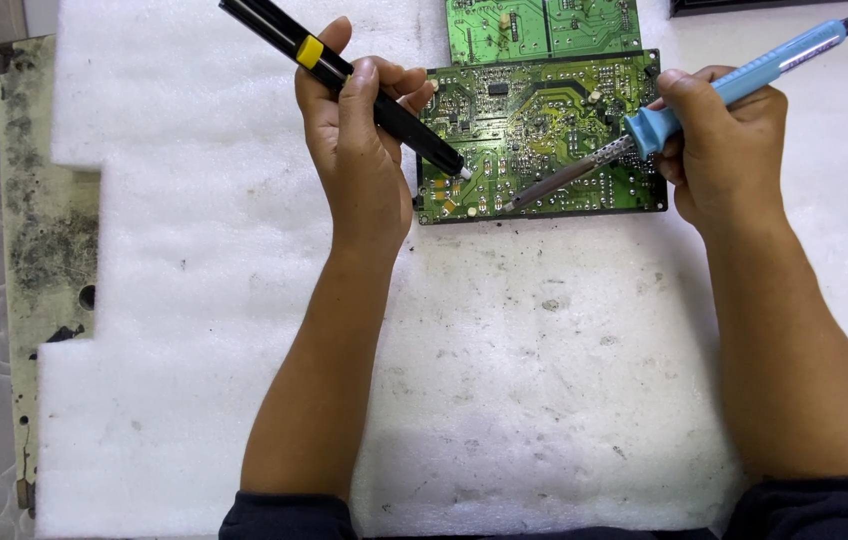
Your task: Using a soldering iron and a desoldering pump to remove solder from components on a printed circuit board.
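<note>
Solder work mid-course: my left hand point(359, 150) grips a black desoldering pump point(344, 80), my right hand point(724, 140) a blue-handled soldering iron point(644, 135), both tips meeting the green circuit board point(544, 130) on white foam; no joint visibly cleared.

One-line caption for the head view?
Left hand holds a black desoldering pump, right hand a blue-handled soldering iron, over a green circuit board on white foam.

1. left hand point(359, 150): fingers curled closed in a pen-like grip, thumb on top, knuckles toward 12 o'clock.
2. right hand point(719, 140): fist closed, pointing toward 10 o'clock.
3. both forearms: bare, rising from 6 o'clock, dark sleeves at the elbows.
</note>
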